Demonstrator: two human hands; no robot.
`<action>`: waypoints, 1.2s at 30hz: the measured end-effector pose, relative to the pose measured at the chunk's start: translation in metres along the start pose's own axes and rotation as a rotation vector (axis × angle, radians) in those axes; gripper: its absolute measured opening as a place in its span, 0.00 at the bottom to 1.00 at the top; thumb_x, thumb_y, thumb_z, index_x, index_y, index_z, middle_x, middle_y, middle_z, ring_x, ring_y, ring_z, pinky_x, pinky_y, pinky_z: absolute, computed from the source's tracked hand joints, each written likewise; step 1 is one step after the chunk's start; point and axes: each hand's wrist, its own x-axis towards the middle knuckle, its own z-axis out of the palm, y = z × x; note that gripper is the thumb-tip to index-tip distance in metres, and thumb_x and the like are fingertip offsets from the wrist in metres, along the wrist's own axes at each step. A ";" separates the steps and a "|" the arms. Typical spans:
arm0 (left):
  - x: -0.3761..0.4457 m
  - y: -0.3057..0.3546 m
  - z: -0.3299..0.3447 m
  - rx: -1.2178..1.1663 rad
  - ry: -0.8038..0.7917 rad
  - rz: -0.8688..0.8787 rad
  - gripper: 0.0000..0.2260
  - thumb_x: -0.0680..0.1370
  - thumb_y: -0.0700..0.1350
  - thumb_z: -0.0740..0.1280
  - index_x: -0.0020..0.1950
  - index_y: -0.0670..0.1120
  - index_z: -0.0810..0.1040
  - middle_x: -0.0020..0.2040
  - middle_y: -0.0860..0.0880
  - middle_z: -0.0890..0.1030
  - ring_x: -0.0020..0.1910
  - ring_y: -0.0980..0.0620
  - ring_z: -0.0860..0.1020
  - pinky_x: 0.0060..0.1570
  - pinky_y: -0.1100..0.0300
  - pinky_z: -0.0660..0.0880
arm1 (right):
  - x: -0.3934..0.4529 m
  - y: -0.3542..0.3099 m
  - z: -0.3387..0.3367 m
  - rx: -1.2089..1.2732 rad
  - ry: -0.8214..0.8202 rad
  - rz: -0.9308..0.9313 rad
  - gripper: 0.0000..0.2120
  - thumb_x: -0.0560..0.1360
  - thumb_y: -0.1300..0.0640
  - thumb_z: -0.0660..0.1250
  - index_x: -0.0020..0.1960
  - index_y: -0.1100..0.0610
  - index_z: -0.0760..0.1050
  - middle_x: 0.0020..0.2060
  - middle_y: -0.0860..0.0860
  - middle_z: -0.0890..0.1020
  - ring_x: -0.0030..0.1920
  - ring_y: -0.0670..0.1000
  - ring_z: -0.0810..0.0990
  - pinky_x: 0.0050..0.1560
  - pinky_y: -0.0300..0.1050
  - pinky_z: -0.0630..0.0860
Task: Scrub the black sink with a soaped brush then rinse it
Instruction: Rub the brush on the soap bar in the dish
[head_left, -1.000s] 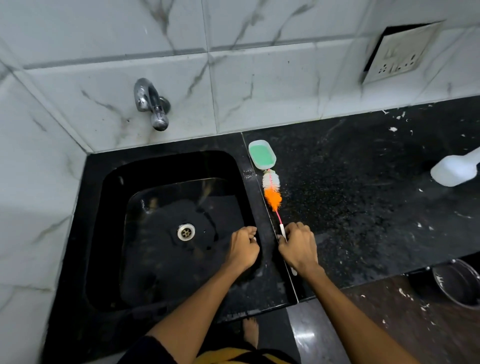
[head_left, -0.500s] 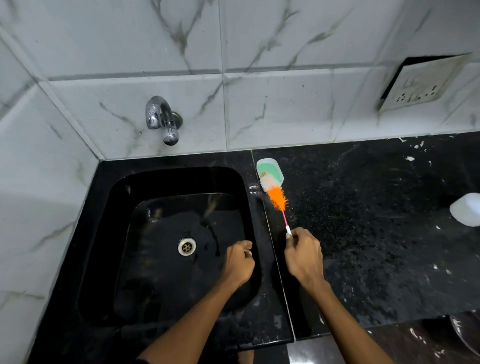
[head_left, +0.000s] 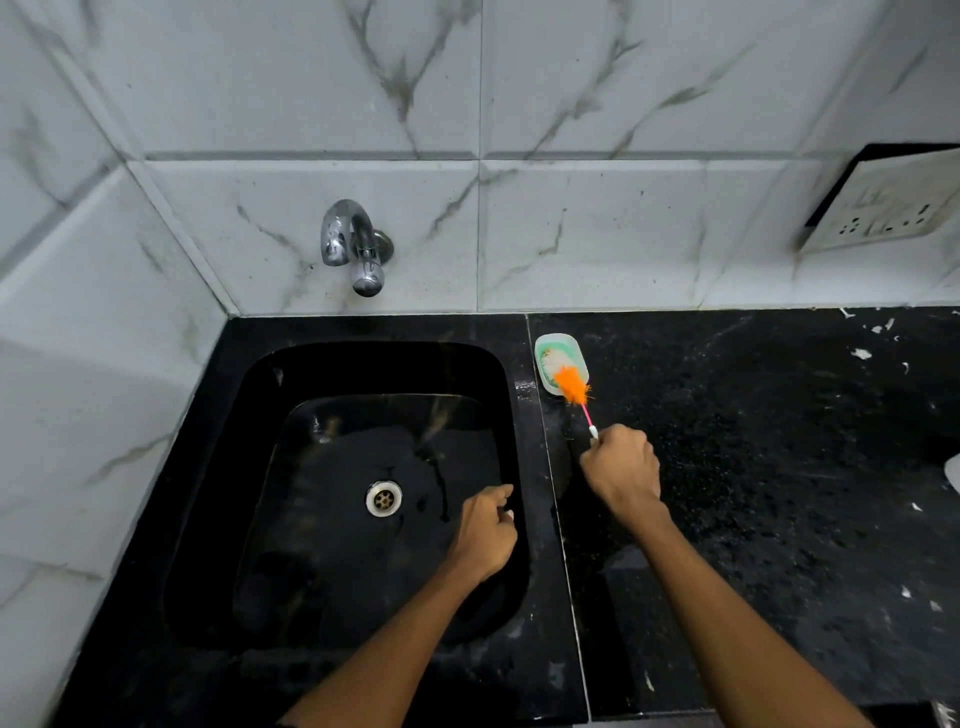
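The black sink (head_left: 260, 467) is set into the counter's left end, with a metal drain (head_left: 383, 499) in its wet floor. My right hand (head_left: 621, 475) grips the thin pink handle of an orange and white brush (head_left: 571, 387) on the counter just right of the sink. The brush's white tip lies in the small green soap dish (head_left: 545, 348). My left hand (head_left: 483, 535) hovers over the sink's right side, fingers curled, holding nothing.
A chrome tap (head_left: 353, 247) sticks out of the marble wall tiles above the sink. The black speckled counter (head_left: 753, 467) runs to the right, with white flecks on it. A wall socket (head_left: 883, 208) sits at the upper right. A white object (head_left: 953, 473) shows at the right edge.
My right hand has pushed the brush away from me, so its white tip went from beside the soap dish into it. The camera has tilted up. My left hand stays over the sink.
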 end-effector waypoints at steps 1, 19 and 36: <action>0.000 0.000 0.000 0.000 -0.002 -0.001 0.21 0.79 0.34 0.62 0.72 0.43 0.72 0.68 0.44 0.76 0.67 0.53 0.74 0.66 0.62 0.71 | 0.001 0.002 -0.001 -0.005 0.017 0.008 0.08 0.71 0.56 0.64 0.41 0.59 0.79 0.38 0.56 0.81 0.39 0.60 0.79 0.36 0.44 0.70; 0.003 0.006 0.000 0.027 -0.003 -0.004 0.21 0.79 0.34 0.62 0.72 0.41 0.71 0.69 0.44 0.75 0.67 0.52 0.74 0.65 0.64 0.71 | 0.026 -0.006 -0.022 0.126 -0.185 0.123 0.12 0.71 0.54 0.63 0.50 0.62 0.74 0.44 0.56 0.77 0.46 0.61 0.78 0.42 0.48 0.73; 0.002 0.013 0.003 0.017 -0.024 -0.001 0.20 0.79 0.35 0.62 0.72 0.41 0.71 0.68 0.43 0.75 0.67 0.51 0.74 0.66 0.57 0.73 | 0.036 -0.013 -0.027 0.727 -0.447 0.527 0.13 0.71 0.60 0.58 0.41 0.64 0.80 0.22 0.51 0.76 0.18 0.47 0.68 0.20 0.35 0.64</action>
